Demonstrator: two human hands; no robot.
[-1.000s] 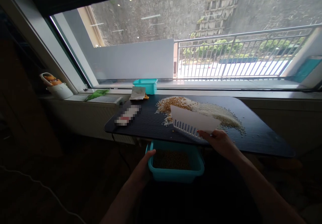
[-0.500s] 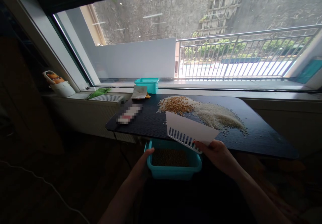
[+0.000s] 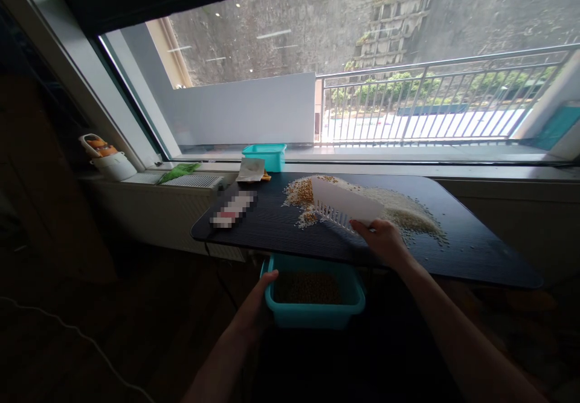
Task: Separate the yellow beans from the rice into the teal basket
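Note:
My right hand pinches one end of a flat white slotted scraper, its row of slots along the lower edge. The scraper is held over the grain on the dark table, hiding part of it. Orange-yellow kernels show to its left, mixed with white rice that spreads to the right. Below the table's front edge, my left hand grips the left side of a turquoise plastic bin, thumb over the rim. A layer of brownish grains lies inside this bin, in shadow.
At the table's back left stand a second turquoise bin and a paper packet. A blurred-out flat item lies near the left edge. Behind are a radiator, a white pot and a large window.
My right hand has moved the scraper forward and up, from above the bin to over the grain pile. My left hand and the bin stay nearly where they were.

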